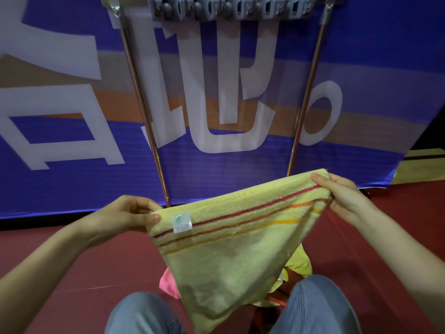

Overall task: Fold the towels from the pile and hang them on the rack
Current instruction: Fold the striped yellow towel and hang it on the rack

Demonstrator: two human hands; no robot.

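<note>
Knees in grey-blue jeans [320,307] frame the bottom of the view. Between them, on the dark red floor [72,261], lies the pile [299,263] of towels, with a pink one [168,283] peeping out on one side and yellow-green cloth on the other.

Above the pile hangs the yellow towel [228,256], stretched between two hands and clear of the floor. The left hand [134,213] pinches one top corner between thumb and fingers, just beside a small white label [182,222]. The right hand [342,194] curls its fingers over the opposite corner, which it holds higher and farther forward. The towel's long striped edge runs from low left to high right, and the cloth below narrows to a point. It seems to be doubled over, though the layers are hard to make out.

Beyond the hands stands the rack [308,100]. Its two metal poles rise from near the floor's far edge to a grey bar of clips [228,8], against a blue banner [72,165]. The rack lies straight ahead of the towel and above it, and the right hand is the nearer to it. The held edge would likely need levelling to run along the bar before the towel goes up.
</note>
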